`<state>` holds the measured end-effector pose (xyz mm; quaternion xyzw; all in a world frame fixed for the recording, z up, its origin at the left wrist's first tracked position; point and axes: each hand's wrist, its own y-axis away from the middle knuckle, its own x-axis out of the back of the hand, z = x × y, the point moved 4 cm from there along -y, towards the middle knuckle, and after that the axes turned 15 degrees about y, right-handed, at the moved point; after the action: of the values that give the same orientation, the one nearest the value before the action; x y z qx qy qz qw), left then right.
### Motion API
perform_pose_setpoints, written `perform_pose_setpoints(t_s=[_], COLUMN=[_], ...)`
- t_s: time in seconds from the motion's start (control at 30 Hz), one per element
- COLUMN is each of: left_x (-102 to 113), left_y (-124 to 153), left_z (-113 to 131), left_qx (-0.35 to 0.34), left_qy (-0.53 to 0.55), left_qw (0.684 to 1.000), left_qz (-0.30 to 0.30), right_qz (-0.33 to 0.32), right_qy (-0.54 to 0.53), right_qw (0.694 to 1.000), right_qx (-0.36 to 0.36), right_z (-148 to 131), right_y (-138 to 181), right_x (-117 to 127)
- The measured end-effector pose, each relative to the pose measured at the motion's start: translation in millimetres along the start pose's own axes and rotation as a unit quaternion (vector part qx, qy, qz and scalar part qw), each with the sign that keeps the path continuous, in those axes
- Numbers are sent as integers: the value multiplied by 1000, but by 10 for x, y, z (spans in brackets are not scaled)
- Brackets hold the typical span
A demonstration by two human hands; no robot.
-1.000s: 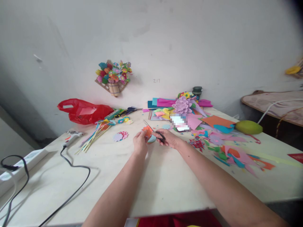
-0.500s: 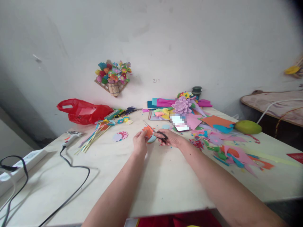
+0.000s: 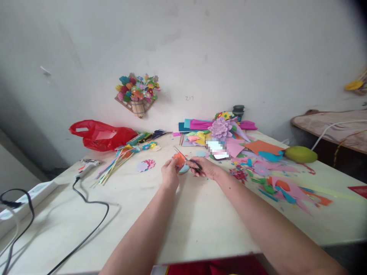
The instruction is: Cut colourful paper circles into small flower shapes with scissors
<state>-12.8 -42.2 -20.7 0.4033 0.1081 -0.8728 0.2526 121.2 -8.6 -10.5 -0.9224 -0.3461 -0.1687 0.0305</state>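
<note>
Left hand (image 3: 169, 172) pinching orange piece (image 3: 178, 158) between thumb and fingers; piece sits left of the phone (image 3: 218, 149) and a bit nearer the person, up off the table (image 3: 134, 225). Right hand (image 3: 204, 168) gripping scissors (image 3: 197, 165), fingers curled at the black handles, just near side of phone, slightly left. Blades point away and to the left, right at the orange piece; too small to tell if they are biting into it. Blue disc (image 3: 185, 170) partly hidden behind/under the hands, left and near side of phone.

Well left of phone: cut flowers (image 3: 145, 165), lilac and pink, overlapping; then sticks (image 3: 113, 168) in a loose bunch; glue gun (image 3: 90, 166) past those, with its black cord (image 3: 107, 208) trailing toward the person. Red bag (image 3: 107, 135) also far left, a little beyond phone. Power strip (image 3: 43, 191) farthest left, nearer the person than phone.

Just beyond phone: big purple flower (image 3: 220, 128) on top of a colored pile. Right of phone: pink sheet (image 3: 235, 147) close up to it, orange sheet (image 3: 259, 146) next, green fruit (image 3: 301, 154) farther out. Scraps (image 3: 295, 189) in mixed colors, right and near side of phone.
</note>
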Motion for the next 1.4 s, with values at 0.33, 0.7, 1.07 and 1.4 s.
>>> perform_pose_setpoints(t_s=[0.33, 0.7, 1.07, 1.4], left_x=[4, -16, 7, 19], left_y=[6, 42, 7, -16], left_z=[-5, 10, -2, 7], left_qx=[1, 3, 2, 8], left_qy=[9, 26, 16, 9], left_qw=[1000, 1000, 1000, 1000], left_qz=[-1, 5, 10, 8], right_qz=[25, 42, 66, 98], right_qy=[-10, -16, -15, 3], right_qw=[1000, 999, 998, 995], right_qx=[-2, -8, -8, -19], right_z=[-55, -104, -100, -142], right_y=[19, 33, 11, 20], right_x=[-50, -84, -114, -112])
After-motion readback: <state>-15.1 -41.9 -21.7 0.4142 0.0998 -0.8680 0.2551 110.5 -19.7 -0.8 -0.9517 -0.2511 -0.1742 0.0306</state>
